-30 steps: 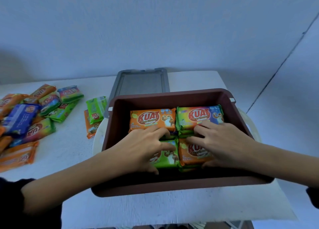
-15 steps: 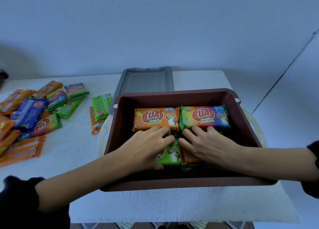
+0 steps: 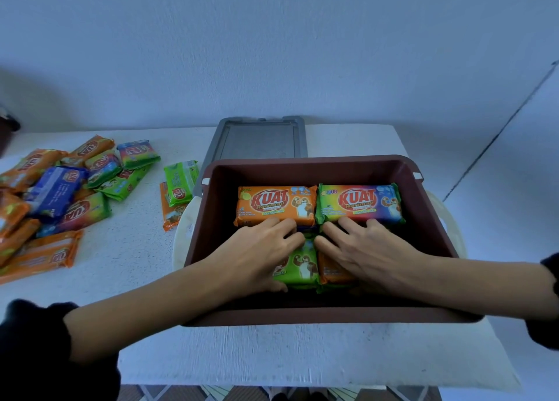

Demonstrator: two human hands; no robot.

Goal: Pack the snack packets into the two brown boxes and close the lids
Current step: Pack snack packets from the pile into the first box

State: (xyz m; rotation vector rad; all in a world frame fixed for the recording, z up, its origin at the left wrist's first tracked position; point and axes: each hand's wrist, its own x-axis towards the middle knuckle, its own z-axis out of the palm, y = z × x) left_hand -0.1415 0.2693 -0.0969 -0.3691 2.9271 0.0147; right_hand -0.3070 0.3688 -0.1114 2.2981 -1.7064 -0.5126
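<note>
A brown box point(image 3: 332, 317) sits open on the white bench point(image 3: 272, 358). Inside, the left hand point(image 3: 260, 249) and right hand point(image 3: 366, 251) lie flat, grip released, pressing a green packet point(image 3: 301, 264) and an orange packet point(image 3: 331, 272). Behind lies a grey lid point(image 3: 260, 142); loose packets point(image 3: 60, 189) are heaped to the left.

A single head-worn view looks forward and down, close over the table point(image 3: 127, 249).

Readable print on the packets

"KUAT Handmade" stands on the orange packet point(image 3: 275, 204) and the rainbow packet point(image 3: 360, 202) in the brown box point(image 3: 302, 166); smaller print is illegible.
</note>
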